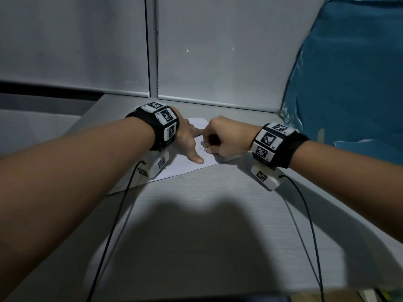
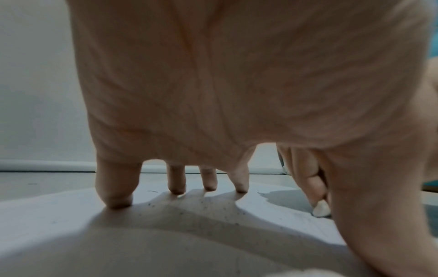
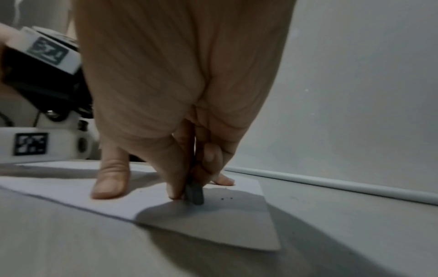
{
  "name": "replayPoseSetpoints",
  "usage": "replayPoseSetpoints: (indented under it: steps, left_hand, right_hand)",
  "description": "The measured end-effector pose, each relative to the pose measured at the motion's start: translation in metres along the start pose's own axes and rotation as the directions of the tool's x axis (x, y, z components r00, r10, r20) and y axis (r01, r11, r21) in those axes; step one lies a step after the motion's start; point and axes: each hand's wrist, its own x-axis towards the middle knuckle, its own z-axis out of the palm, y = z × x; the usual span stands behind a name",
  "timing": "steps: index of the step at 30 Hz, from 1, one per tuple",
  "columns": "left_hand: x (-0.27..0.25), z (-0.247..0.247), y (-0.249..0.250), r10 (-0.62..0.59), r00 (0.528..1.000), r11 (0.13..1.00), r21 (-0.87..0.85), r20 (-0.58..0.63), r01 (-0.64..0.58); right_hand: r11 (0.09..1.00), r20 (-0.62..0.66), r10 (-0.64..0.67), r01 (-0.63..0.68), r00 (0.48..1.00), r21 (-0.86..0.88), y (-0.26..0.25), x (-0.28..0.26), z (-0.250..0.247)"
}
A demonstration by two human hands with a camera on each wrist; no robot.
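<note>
A white sheet of paper point(image 1: 185, 167) lies on the grey table, near its far edge. My left hand point(image 1: 187, 140) presses it flat with spread straight fingers; in the left wrist view the fingertips point(image 2: 116, 198) rest on the paper point(image 2: 59, 211). My right hand point(image 1: 222, 136) is curled in a fist just right of the left one. In the right wrist view its thumb and fingers point(image 3: 187, 183) pinch a small grey eraser point(image 3: 194, 195), whose tip touches the paper point(image 3: 213, 224). The eraser point(image 2: 321, 209) looks white in the left wrist view. Dark crumbs point(image 2: 201, 202) dot the sheet.
The grey table point(image 1: 196, 225) runs up to pale window blinds point(image 1: 218, 62) with a white bottom rail point(image 3: 355, 185). A crumpled blue sheet point(image 1: 349, 83) hangs at the right. Black cables point(image 1: 113, 225) trail from both wrist units across the table. A dark object point(image 1: 239, 298) sits at the near edge.
</note>
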Motion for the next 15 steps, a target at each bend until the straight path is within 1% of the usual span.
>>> replayPoseSetpoints:
  steps: [2, 7, 9, 11, 15]
  left_hand:
    - [0.0, 0.0, 0.001, -0.001, 1.0, 1.0, -0.004, -0.001, 0.001]
    - [-0.004, -0.002, 0.004, -0.019, 1.0, 1.0, -0.01, -0.007, 0.019]
    - [-0.005, -0.002, 0.004, -0.014, 1.0, 1.0, -0.002, -0.003, 0.014]
    - [-0.007, -0.003, 0.005, -0.01, 1.0, 1.0, -0.008, -0.003, 0.01]
    - [-0.011, -0.002, 0.005, -0.021, 1.0, 0.999, -0.031, -0.002, 0.021]
  right_hand:
    - [1.0, -0.003, 0.014, -0.014, 1.0, 0.001, 0.003, 0.0, -0.002]
    - [0.991, -0.077, 0.13, -0.132, 0.989, -0.015, 0.009, 0.022, -0.007]
    - [0.989, -0.088, 0.148, -0.15, 0.985, -0.016, 0.009, 0.027, -0.008]
    - [0.992, -0.088, 0.128, -0.129, 0.988, -0.01, 0.007, 0.026, -0.006]
    - [1.0, -0.048, 0.011, -0.011, 0.999, 0.006, -0.002, 0.012, 0.003]
